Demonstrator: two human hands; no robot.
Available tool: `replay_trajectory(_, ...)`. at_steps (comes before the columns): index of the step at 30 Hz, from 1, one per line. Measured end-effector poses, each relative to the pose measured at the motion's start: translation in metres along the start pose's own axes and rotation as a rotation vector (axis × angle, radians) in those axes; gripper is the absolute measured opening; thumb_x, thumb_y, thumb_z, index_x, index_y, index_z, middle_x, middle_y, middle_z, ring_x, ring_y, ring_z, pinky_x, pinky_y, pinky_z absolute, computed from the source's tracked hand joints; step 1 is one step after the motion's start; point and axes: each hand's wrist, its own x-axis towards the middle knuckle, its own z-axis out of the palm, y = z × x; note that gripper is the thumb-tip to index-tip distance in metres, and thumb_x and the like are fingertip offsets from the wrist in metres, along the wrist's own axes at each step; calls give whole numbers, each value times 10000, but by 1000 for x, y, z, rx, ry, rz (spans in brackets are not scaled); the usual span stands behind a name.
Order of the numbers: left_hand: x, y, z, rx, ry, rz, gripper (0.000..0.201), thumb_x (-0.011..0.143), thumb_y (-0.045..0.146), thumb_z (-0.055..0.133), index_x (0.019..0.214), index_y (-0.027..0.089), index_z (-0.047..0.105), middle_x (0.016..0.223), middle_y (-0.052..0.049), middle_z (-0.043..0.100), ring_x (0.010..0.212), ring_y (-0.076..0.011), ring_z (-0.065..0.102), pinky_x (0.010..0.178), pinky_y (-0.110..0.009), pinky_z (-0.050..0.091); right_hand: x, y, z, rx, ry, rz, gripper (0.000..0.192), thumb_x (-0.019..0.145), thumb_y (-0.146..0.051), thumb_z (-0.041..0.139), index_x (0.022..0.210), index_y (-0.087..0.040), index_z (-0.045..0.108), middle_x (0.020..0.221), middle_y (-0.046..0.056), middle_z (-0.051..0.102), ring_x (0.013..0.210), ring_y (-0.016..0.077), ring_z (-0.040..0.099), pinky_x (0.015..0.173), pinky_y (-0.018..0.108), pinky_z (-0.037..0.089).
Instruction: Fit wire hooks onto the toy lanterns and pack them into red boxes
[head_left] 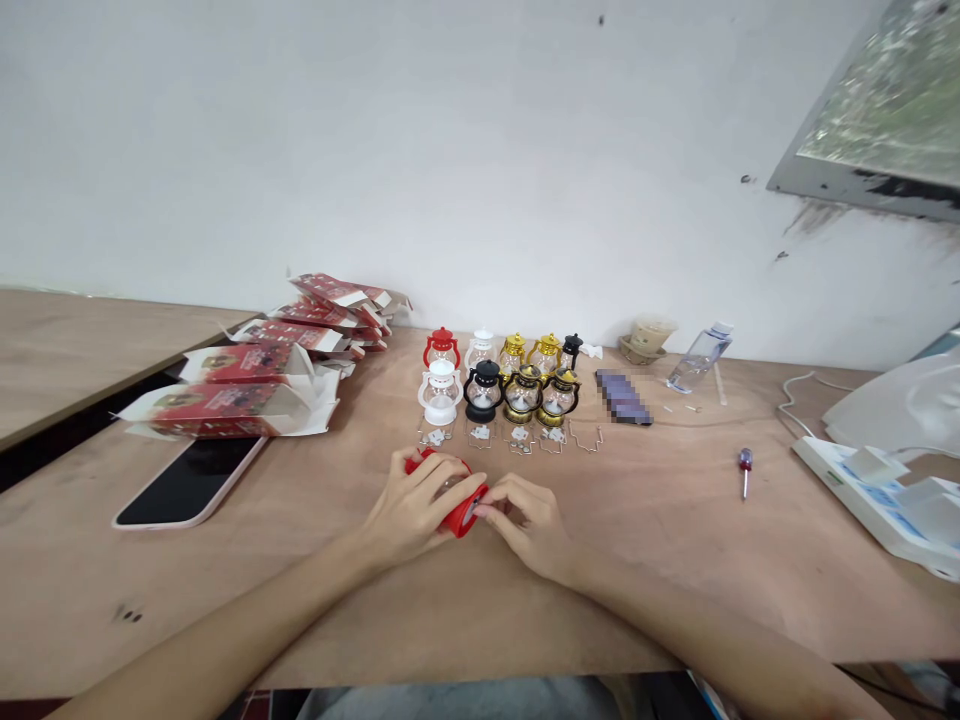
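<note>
My left hand [416, 505] wraps around a small red toy lantern [459, 518] lying on its side on the wooden table [675, 560]. Fingertips of my right hand [525, 515] pinch at the lantern's base end. Just beyond my hands stand two rows of mini lanterns [499, 385]: red, white, black and gold ones. Thin wire handles [517, 438] lie in front of that group.
A stack of red and white cartons [247, 385] lies at the left, with a phone [191, 482] in front of it. A small screwdriver [745, 468], a clear bottle [699, 360], a cup [649, 338] and a white tray [877, 500] sit to the right.
</note>
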Motion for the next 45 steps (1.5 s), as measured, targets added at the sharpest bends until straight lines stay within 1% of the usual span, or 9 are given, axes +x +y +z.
replay_trajectory(7,2,0,2,44,57,-9,256,869,280,507,1105,188,543,924,-62,662,904,-188,582,761,-361,255,0,4,1,-24,-25,-25,196,902,-291,459,770,-189,563,684,12,579,593,111,524,561,217,418)
replay_trajectory(19,4,1,-2,82,57,-52,256,878,272,474,1109,193,551,940,-55,665,874,-190,590,767,-376,258,0,10,-1,-173,-61,-114,108,892,-205,401,834,-196,493,774,32,596,698,139,564,658,242,445)
replay_trajectory(24,1,-11,-7,158,48,-159,309,816,242,540,1116,166,545,955,-81,662,840,-214,581,740,-365,273,5,27,-18,-364,76,-174,113,882,-194,403,823,-194,499,727,33,615,643,141,573,622,237,429)
replay_trajectory(26,-1,-15,-7,163,73,-191,326,806,256,554,1119,164,542,970,-91,656,850,-224,579,735,-363,274,11,40,-32,-475,177,-85,120,883,-210,412,823,-187,513,731,39,630,655,144,587,633,239,421)
replay_trajectory(29,-1,-16,-7,129,68,-207,337,808,281,553,1125,168,537,990,-94,650,870,-228,577,749,-366,273,20,68,-59,-685,294,194,156,886,-249,411,833,-171,536,752,56,640,671,160,592,639,252,403)
replay_trajectory(34,0,-13,-9,105,25,-208,330,807,284,553,1114,163,542,971,-87,653,850,-222,574,748,-361,269,25,111,-92,-956,149,581,184,866,-245,429,833,-161,590,852,106,660,845,215,593,673,275,377)
replay_trajectory(37,0,-13,-10,100,35,-212,331,809,290,556,1115,164,541,974,-91,650,855,-224,573,751,-363,267,23,122,-97,-973,79,634,166,827,-182,454,812,-162,618,844,108,666,879,220,581,687,277,376)
replay_trajectory(42,-1,-14,-9,72,19,-226,346,805,311,555,1121,172,531,983,-97,651,867,-228,573,753,-361,266,22,122,-90,-956,36,593,176,809,-190,475,851,-179,646,878,92,668,909,227,563,721,287,395)
replay_trajectory(45,-1,-14,-8,59,17,-237,348,804,314,556,1122,176,530,990,-97,649,874,-228,571,760,-361,267,24,116,-86,-958,79,532,199,816,-217,480,939,-170,628,973,106,646,950,245,546,772,318,413)
